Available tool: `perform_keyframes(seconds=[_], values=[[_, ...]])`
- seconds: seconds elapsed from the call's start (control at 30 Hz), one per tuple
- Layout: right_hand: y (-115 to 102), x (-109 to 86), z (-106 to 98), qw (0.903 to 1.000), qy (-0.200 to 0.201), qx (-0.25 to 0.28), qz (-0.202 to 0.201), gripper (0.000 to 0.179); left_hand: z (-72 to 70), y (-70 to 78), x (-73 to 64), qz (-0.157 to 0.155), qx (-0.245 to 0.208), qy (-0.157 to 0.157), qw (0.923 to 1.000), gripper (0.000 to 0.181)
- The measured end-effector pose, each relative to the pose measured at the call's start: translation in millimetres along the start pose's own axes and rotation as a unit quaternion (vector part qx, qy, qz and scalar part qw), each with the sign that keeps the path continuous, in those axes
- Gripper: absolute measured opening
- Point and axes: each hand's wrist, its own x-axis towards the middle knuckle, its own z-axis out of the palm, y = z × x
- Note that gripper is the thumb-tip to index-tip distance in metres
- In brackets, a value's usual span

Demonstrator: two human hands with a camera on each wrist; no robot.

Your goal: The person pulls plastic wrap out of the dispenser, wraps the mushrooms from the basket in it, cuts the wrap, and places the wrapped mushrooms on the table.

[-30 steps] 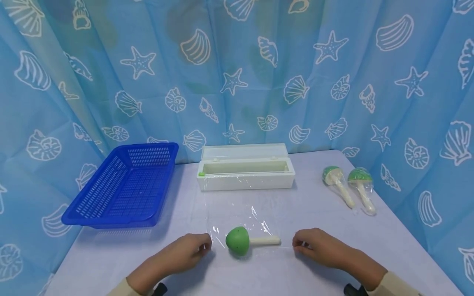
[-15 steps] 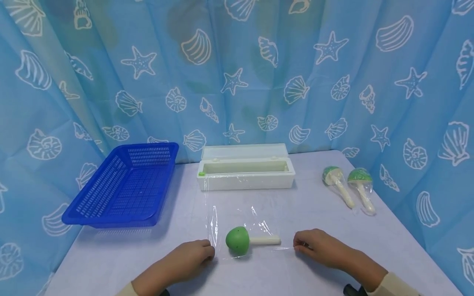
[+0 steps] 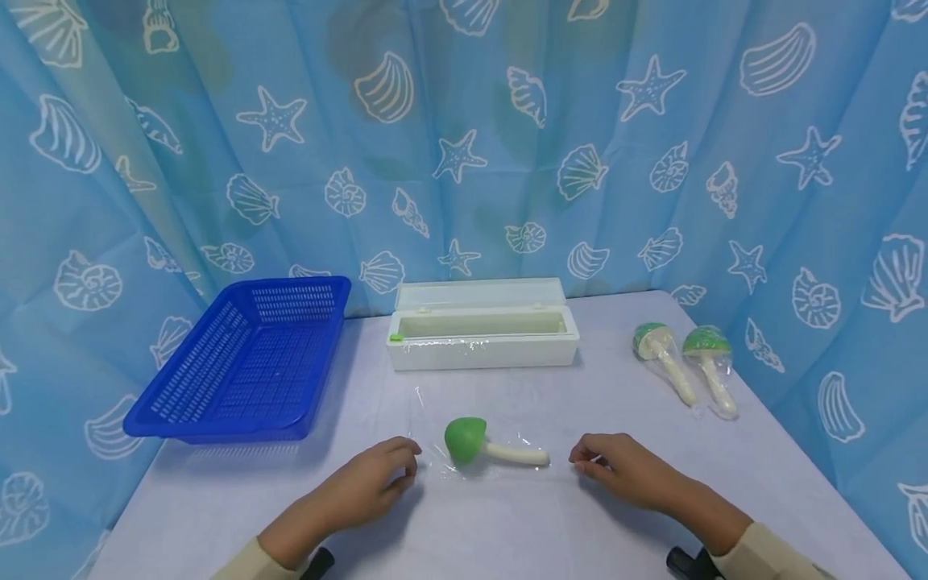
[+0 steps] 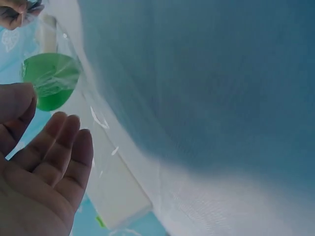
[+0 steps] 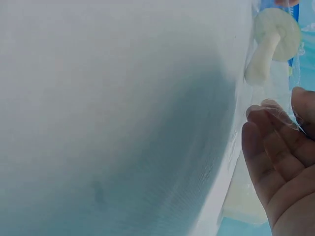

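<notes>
A toy mushroom (image 3: 465, 440) with a green cap and pale stem lies between my hands on clear plastic wrap (image 3: 444, 466), cap toward the left. My left hand (image 3: 373, 483) pinches the wrap's left side between thumb and forefinger; in the left wrist view its other fingers (image 4: 64, 157) are loosely bent below the green cap (image 4: 51, 78). On the right side, my right hand (image 3: 631, 470) pinches the wrap, which shows as a crumpled strip at the fingertips in the right wrist view. The wrap's exact edges are hard to see.
At the back stands a white wrap dispenser box (image 3: 486, 352) with its lid raised. A blue plastic basket (image 3: 250, 362) is at the left. Two mushrooms in wrap (image 3: 670, 370) lie at the right, near the blue shell-print curtain (image 3: 464, 145).
Both hands have moved slightly away from me with the wrap's near edge. The mushroom has shifted up and back, its stem now slanting. My left hand first came nearer, then went back.
</notes>
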Motion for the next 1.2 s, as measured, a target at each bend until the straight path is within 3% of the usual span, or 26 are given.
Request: perform_keyframes(seconds=[0.13,0.3,0.4,0.57,0.7,0.87,1.03,1.2], values=[[1,-0.1,2,0.9998,-0.007,0.02,0.001,0.007,1.1,-5.3,-0.1,0.0,-0.011,-0.015,0.9998,0.013],[0,-8.6,3,0.9987,-0.044,0.024,-0.002,0.006,1.4,-4.4,-8.4,0.024,-0.032,-0.069,0.9968,0.012],[0,-12.2,3,0.9977,-0.065,0.017,-0.004,0.004,1.9,-1.0,-10.2,0.04,-0.019,-0.09,0.995,0.013],[-1,-13.1,3,0.9981,-0.058,-0.004,-0.018,0.004,2.0,3.0,-6.9,0.04,0.027,-0.077,0.9958,0.014],[-2,-15.6,5,0.9971,-0.021,-0.035,-0.064,0.006,2.7,3.1,-7.2,0.042,0.042,-0.056,0.9966,0.016],[-4,-14.3,9,0.9871,0.025,-0.084,-0.134,0.019,2.0,0.7,-3.9,0.078,0.068,-0.017,0.9945,0.017],[-5,-8.1,13,0.9832,-0.005,-0.082,-0.163,0.024,1.0,0.8,2.7,0.129,0.078,-0.043,0.9876,0.015],[-5,-5.3,15,0.9837,-0.026,-0.077,-0.161,0.018,1.1,3.6,6.1,0.158,0.062,-0.064,0.9834,0.017]])
